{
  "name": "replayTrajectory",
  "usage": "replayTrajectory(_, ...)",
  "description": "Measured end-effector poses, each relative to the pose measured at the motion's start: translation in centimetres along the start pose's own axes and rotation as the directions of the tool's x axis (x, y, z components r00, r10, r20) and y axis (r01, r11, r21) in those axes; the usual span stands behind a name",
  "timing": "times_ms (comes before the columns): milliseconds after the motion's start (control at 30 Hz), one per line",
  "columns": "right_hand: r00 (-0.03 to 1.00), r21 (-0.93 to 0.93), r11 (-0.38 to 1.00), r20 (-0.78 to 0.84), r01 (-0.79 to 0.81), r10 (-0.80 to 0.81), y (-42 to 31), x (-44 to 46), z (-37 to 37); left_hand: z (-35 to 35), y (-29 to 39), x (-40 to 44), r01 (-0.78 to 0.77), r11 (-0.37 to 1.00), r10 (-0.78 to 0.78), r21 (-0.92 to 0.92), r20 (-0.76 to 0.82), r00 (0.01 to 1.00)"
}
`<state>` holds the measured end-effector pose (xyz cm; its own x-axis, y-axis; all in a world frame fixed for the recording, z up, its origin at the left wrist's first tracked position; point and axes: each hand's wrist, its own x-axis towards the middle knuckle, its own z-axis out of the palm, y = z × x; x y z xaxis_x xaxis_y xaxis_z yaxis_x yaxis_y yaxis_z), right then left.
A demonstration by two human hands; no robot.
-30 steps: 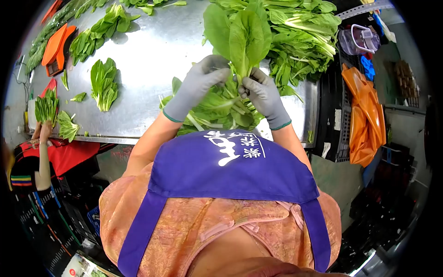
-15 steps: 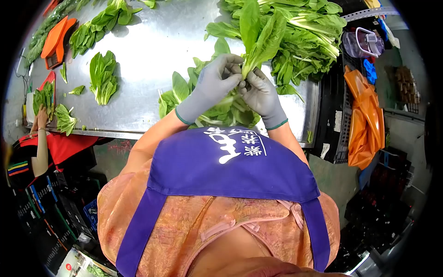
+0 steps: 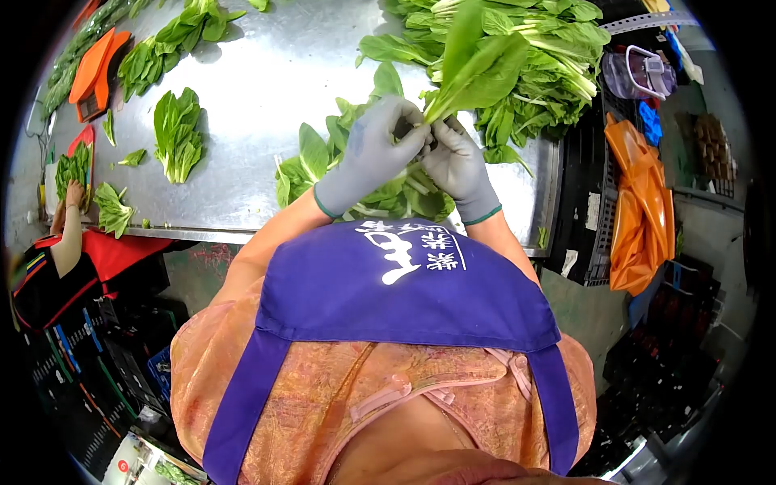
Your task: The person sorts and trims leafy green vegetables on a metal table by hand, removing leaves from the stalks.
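Both my hands wear grey gloves with green cuffs and meet over the metal table. My left hand (image 3: 376,149) is closed, its thumb and fingers pinching the base of a leafy green stalk (image 3: 473,73). My right hand (image 3: 457,162) is closed at the same base, fingers bent against it. The stalk's broad leaves point up and to the right. Beneath and beside my hands lies a heap of loose leafy greens (image 3: 314,158), partly hidden by the gloves. A larger pile of greens (image 3: 550,73) rests just beyond my right hand.
The metal table (image 3: 259,121) holds a separate bunch of greens (image 3: 178,137) and an orange scale (image 3: 97,73) on the left. A co-worker's hand (image 3: 74,194) touches greens at the far left. On the right are a black crate (image 3: 578,194), orange plastic (image 3: 638,210) and a clear jug (image 3: 638,74).
The stalk in my hands has tipped to the right, its leaves now leaning over the large pile. My hands stay together at its base, with the left shifted slightly.
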<state>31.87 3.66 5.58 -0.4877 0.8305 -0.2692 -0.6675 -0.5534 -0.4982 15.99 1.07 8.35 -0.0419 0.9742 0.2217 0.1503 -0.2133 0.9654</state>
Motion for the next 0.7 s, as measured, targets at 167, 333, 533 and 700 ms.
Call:
replayTrajectory(167,0.99,0.158,0.982,0.109,-0.106,0.089,-0.4,0.2,-1.2,-1.1,0.7,-0.8,-0.19,0.982,0.189,0.002,0.086,0.978)
replayTrajectory(333,0.958,0.125,0.987,0.279,-0.103,0.065,-1.6,0.4,-1.3,-3.3,0.6,-1.8,0.092,0.996,-0.086,0.004,0.387,0.918)
replayTrajectory(533,0.98,-0.216,0.974,0.197,0.063,-0.019,-1.9,-0.4,-0.4,-4.1,0.3,-0.5,0.169,0.971,-0.201,0.167,0.198,0.959)
replayTrajectory(700,0.994,-0.323,0.944,0.104,0.071,-0.039,-1.0,-0.6,-0.7,-2.6,0.1,0.2,0.076,0.994,-0.089,0.084,0.165,0.982)
